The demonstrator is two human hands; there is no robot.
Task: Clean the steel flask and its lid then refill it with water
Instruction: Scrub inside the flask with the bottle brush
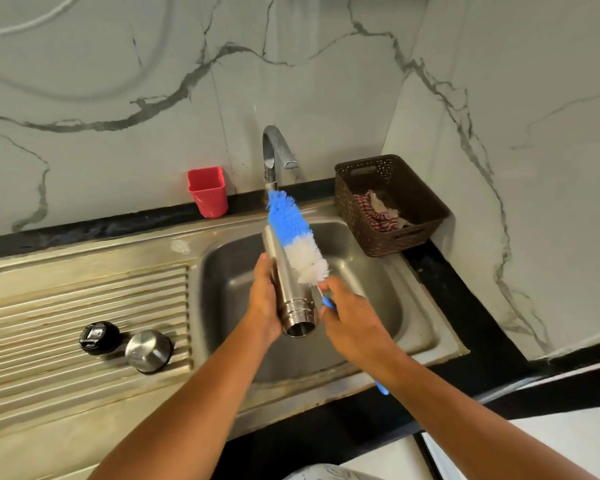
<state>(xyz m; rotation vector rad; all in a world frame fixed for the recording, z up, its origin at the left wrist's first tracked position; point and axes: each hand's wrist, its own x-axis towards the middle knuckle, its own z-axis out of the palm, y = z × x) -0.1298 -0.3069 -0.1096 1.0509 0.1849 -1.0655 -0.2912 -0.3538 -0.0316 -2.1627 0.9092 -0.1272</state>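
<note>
Here the left hand (264, 303) wraps the flask (288, 285) over the sink (430, 327), mouth tipped toward the camera, base up near the tap (272, 150). The right hand (354, 327) is closed around the blue handle of the brush (297, 233), whose bristles lie against the flask's outer wall. On the drainboard (49, 299) to the left sit the black lid (99, 337) and, just beside it, the steel cap (148, 350).
</note>
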